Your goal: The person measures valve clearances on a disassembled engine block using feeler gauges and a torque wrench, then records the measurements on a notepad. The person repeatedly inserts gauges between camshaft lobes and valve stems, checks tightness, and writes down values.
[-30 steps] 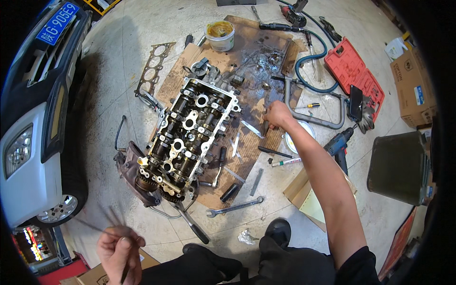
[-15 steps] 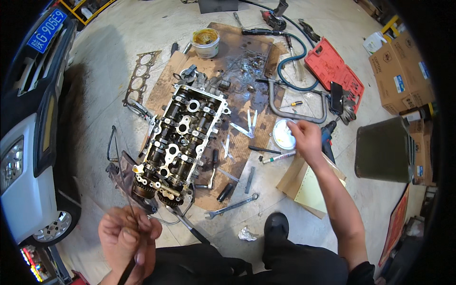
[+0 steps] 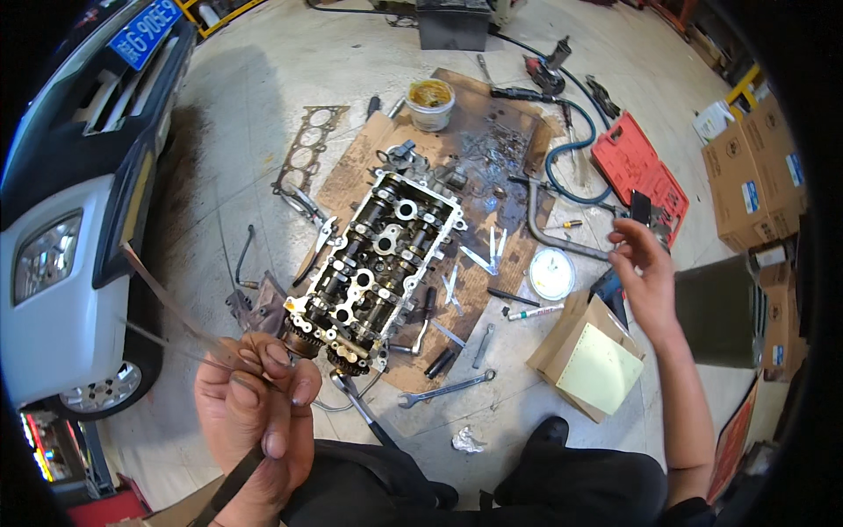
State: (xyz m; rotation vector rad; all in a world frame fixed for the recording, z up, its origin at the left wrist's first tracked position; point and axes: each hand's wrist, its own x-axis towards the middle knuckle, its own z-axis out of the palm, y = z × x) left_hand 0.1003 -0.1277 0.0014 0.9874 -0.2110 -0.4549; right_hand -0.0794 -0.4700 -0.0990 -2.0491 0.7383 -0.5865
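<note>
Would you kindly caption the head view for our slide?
Left hand fans thin metal blades beside a cylinder head on cardboard; right hand hovers open.

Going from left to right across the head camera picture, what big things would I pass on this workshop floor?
White car → flat gasket → engine cylinder head → round white lid → red tool case → brown cardboard boxes.

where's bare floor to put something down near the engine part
Bare floor lies left of the cylinder head, between the gasket and the car, and below the spanner toward the shoe. Crowded: the cardboard right of the cylinder head, strewn with small tools, up to the red case.
</note>
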